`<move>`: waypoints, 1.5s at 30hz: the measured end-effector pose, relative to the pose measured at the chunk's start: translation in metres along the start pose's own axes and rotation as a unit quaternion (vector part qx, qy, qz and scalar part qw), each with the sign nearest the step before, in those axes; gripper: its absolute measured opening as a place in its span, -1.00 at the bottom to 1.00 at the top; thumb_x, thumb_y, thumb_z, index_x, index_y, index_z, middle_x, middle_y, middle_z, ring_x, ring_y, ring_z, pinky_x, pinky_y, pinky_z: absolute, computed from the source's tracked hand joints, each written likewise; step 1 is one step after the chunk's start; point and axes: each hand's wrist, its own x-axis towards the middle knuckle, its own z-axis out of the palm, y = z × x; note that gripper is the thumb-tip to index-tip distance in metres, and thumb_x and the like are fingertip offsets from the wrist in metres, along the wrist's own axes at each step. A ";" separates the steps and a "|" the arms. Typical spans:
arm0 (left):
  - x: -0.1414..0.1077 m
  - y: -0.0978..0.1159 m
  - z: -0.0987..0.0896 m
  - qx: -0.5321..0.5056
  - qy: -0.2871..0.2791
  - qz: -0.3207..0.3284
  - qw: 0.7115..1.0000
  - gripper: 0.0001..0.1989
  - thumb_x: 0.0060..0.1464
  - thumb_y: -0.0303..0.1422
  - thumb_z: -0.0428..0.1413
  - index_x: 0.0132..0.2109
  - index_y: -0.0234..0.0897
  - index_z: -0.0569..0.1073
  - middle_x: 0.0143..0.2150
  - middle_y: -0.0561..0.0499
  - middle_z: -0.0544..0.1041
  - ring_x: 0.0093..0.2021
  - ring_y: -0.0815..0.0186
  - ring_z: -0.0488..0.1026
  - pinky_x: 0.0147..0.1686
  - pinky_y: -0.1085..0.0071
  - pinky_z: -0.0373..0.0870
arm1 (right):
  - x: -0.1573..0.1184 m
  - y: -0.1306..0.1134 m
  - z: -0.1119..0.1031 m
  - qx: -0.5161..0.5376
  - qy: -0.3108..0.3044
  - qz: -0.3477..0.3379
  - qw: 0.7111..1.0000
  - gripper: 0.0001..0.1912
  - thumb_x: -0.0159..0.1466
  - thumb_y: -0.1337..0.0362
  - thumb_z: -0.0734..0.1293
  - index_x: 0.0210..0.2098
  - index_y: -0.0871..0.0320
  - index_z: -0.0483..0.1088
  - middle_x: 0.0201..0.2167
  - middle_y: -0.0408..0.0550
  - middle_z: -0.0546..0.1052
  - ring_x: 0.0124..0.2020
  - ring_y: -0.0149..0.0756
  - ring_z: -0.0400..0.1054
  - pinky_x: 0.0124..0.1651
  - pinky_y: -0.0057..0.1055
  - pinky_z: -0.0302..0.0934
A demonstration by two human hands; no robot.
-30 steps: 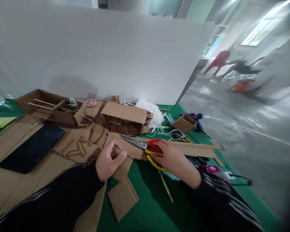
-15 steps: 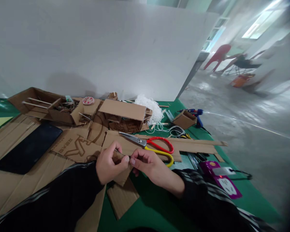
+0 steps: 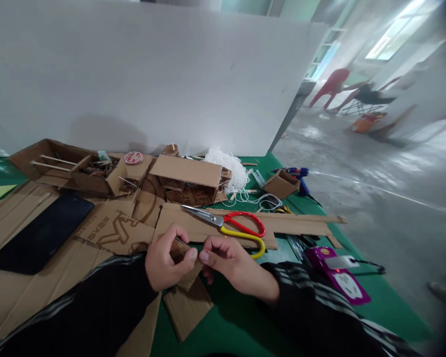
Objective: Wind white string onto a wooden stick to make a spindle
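Between my hands is a small piece of brown cardboard (image 3: 190, 279), tilted, with one edge turned up towards me. My left hand (image 3: 168, 260) is closed round its left side, thumb along the upper edge. At the right corner my right hand (image 3: 232, 262) pinches the same piece; the fingertips hide what lies exactly between them. Just beyond my hands rest scissors (image 3: 223, 221) with one red and one yellow handle, on a flat cardboard sheet (image 3: 170, 214). Below my hands another cut cardboard piece (image 3: 189, 311) lies on the green tabletop (image 3: 241, 322).
At the left are a black phone-like slab (image 3: 40, 233) and a cardboard tray (image 3: 96, 184). Behind the scissors stand a cardboard box structure (image 3: 188, 171) and white string (image 3: 228, 168). To the right are a blue glue gun (image 3: 300, 173), a small open box (image 3: 281, 183) and a purple device (image 3: 338, 275).
The view has shifted slightly. Both hands keep nearly the same hold on the cardboard piece. A dark blurred shape now shows on the floor at the right edge.
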 end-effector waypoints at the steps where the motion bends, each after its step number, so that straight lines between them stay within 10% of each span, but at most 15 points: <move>1: 0.000 0.000 0.000 -0.002 0.001 0.002 1.000 -0.84 0.02 -0.28 0.11 -0.28 -0.20 0.29 -0.46 0.11 0.37 -0.47 0.29 0.33 -0.39 0.37 0.24 | 0.000 0.001 0.000 0.002 0.001 -0.002 1.000 -0.56 0.13 -0.08 0.40 -0.46 0.19 0.33 -0.60 -0.21 0.43 -0.59 -0.47 0.31 -0.49 -0.51 0.20; 8: 0.008 -0.010 -0.002 -0.092 -0.021 0.012 0.995 -0.69 0.18 -0.32 0.05 0.06 -0.25 0.26 -0.12 -0.08 0.49 -0.18 0.21 0.47 -0.16 0.32 0.35 | 0.004 -0.001 -0.011 -0.122 0.092 -0.061 0.986 -0.60 0.26 -0.06 0.29 -0.41 0.18 0.36 -0.56 -0.20 0.39 -0.56 -0.42 0.31 -0.50 -0.50 0.23; 11: 0.014 -0.016 -0.009 -0.104 -0.004 0.021 0.994 -0.70 0.26 -0.30 -0.03 0.11 -0.24 0.28 -0.08 -0.08 0.50 -0.18 0.23 0.48 -0.13 0.30 0.36 | 0.001 -0.006 -0.016 -0.259 0.040 -0.084 0.961 -0.55 0.34 -0.04 0.19 -0.39 0.20 0.44 -0.52 -0.13 0.45 -0.52 -0.38 0.35 -0.44 -0.46 0.25; 17: 0.030 -0.020 -0.031 -0.053 0.108 0.052 0.991 -0.79 0.29 -0.33 -0.08 -0.05 -0.22 0.41 -0.12 -0.03 0.52 -0.09 0.22 0.46 -0.05 0.30 0.33 | -0.009 0.009 -0.001 -0.536 -0.144 -0.191 0.809 -0.15 0.05 -0.14 0.44 0.20 0.19 0.27 0.11 0.15 0.40 0.00 0.01 0.31 0.05 -0.12 0.21; 22: 0.028 -0.018 -0.030 -0.013 0.067 0.045 0.997 -0.71 0.17 -0.32 0.07 0.03 -0.25 0.33 0.01 -0.09 0.46 0.03 0.14 0.41 0.06 0.22 0.27 | -0.009 0.023 0.007 -0.625 -0.158 -0.191 0.740 -0.21 0.03 -0.16 0.42 0.08 0.25 0.34 -0.02 0.16 0.45 -0.09 0.03 0.28 -0.02 -0.05 0.20; 27: 0.024 -0.020 -0.021 0.028 0.000 0.040 0.999 -0.54 0.07 -0.30 0.15 0.09 -0.27 0.23 0.09 -0.17 0.40 0.11 0.06 0.36 0.13 0.09 0.22 | -0.014 -0.002 -0.007 -0.499 -0.196 -0.232 0.812 -0.18 -0.11 -0.13 0.51 0.02 0.22 0.37 -0.10 0.07 0.45 -0.13 -0.10 0.33 -0.01 -0.21 0.26; 31: 0.022 -0.023 -0.016 -0.028 -0.068 0.033 0.997 -0.43 0.03 -0.27 0.19 0.17 -0.25 0.22 0.17 -0.21 0.37 0.15 -0.03 0.34 0.15 0.01 0.23 | -0.019 -0.019 -0.019 -0.377 -0.042 -0.264 0.887 -0.08 -0.05 -0.02 0.55 0.20 0.11 0.18 0.05 0.04 0.37 0.05 -0.13 0.29 0.13 -0.26 0.20; 35: 0.015 -0.019 -0.011 -0.170 -0.142 -0.013 0.975 -0.37 0.11 -0.32 0.16 0.28 -0.20 0.12 0.16 -0.22 0.40 -0.02 0.05 0.48 -0.12 0.18 0.45 | -0.011 -0.010 -0.023 -0.368 0.093 -0.276 0.883 -0.08 0.04 0.14 0.52 0.28 0.07 0.05 0.21 0.11 0.21 0.23 -0.05 0.14 0.27 -0.13 0.07; 45: 0.013 -0.010 -0.012 -0.332 -0.150 -0.063 0.929 -0.33 0.04 -0.48 0.15 0.22 -0.07 0.04 0.15 -0.14 0.26 -0.17 0.26 0.40 -0.47 0.51 0.43 | 0.002 0.011 -0.041 -0.258 0.024 -0.354 0.899 -0.08 0.09 0.33 0.34 0.35 0.14 -0.18 0.30 0.17 0.14 0.31 0.04 0.06 0.31 -0.01 -0.02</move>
